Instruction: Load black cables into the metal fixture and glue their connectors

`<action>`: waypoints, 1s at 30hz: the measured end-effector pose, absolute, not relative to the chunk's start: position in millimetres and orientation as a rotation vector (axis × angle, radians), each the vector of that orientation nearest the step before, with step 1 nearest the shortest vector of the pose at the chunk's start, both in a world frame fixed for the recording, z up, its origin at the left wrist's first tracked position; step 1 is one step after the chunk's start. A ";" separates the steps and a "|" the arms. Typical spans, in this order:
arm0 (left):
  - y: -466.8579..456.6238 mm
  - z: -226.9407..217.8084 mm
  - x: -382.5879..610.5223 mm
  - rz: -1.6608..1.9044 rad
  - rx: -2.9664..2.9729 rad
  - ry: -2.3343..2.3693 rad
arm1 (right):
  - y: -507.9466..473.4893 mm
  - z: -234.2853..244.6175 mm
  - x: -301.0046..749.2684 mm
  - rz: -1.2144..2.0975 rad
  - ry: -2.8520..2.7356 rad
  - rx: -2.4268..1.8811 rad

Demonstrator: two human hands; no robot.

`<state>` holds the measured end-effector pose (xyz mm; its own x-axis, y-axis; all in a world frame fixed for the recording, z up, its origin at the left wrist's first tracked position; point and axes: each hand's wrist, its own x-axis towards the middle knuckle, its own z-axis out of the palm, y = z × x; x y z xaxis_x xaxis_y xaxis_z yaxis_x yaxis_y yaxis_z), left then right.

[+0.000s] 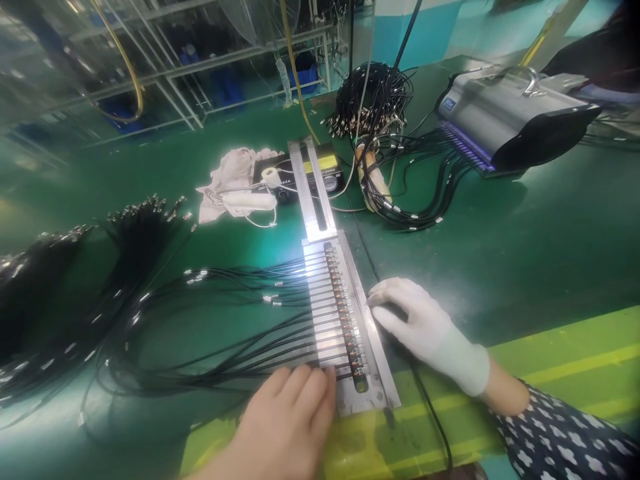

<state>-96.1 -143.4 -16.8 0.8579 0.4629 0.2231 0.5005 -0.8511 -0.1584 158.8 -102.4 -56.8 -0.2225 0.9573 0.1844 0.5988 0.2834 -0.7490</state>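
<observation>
A long metal fixture (pixel 353 400) lies on the bench, with black cables (pixel 285 327) laid side by side across it from the left. Their bare tips, some copper-coloured, line up along its dark slot. My left hand (pixel 293 417), ungloved, is closed at the fixture's near end, its fingertips on the nearest black cable; the exact pinch is hidden by the knuckles. My right hand (pixel 420 327) wears a white glove. Its thumb and forefinger close against the fixture's right-hand rail. Bright light falls across the upper cables and the fixture's left side.
Bundled cables (pixel 135 247) spread over the left side. Behind the fixture are a black control box (pixel 336 179) and a pale cloth (pixel 230 177). A grey machine (pixel 510 117) with purple light stands at back right, near a coiled cable heap (pixel 373 93).
</observation>
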 end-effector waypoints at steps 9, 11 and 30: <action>-143.9 -17.1 -94.7 -0.311 -2.852 -0.747 | -102.3 -57.7 158.9 0.718 -1.916 -1.397; -144.0 -18.4 -95.1 -0.361 -2.887 -0.749 | -102.1 -57.5 158.8 0.723 -1.915 -1.394; -165.8 -78.5 -127.9 -0.758 -2.791 -1.169 | -102.9 -57.4 159.2 0.777 -1.899 -1.410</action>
